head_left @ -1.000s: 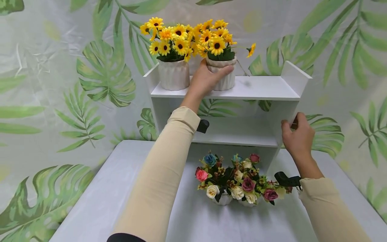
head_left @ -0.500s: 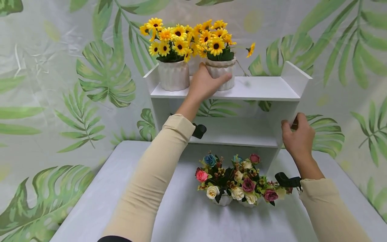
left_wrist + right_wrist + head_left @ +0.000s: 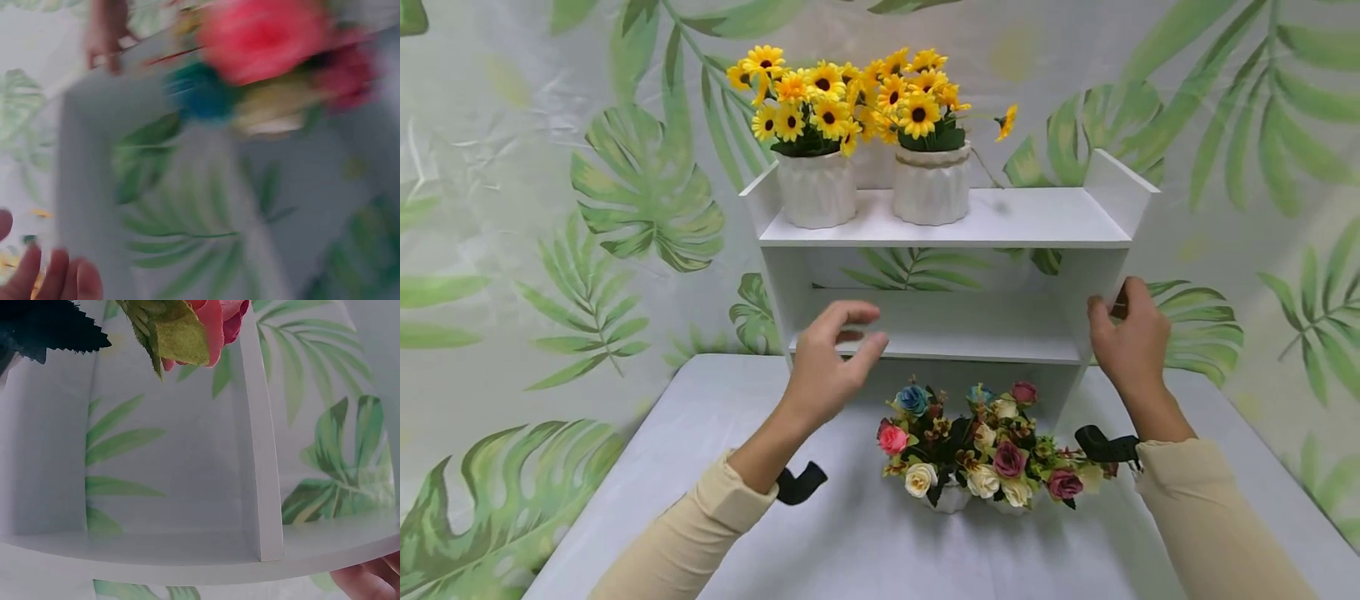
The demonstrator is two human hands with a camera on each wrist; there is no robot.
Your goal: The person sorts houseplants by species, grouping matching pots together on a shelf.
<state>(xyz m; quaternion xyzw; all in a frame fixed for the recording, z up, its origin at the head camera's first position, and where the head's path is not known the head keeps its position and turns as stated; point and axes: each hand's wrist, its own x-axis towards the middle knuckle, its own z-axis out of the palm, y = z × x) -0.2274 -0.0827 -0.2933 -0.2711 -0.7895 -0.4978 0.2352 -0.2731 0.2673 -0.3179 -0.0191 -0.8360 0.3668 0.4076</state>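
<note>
White cloth-covered table nearest. Mixed roses in white pots stand on it. Left hand in the air, up and left of the roses, thumb and fingers spread apart, holding nothing. Right hand grips the right side edge of the white shelf unit. On its top board, two upright sunflower pots, gap between them. Behind, a leaf-printed backdrop.
</note>
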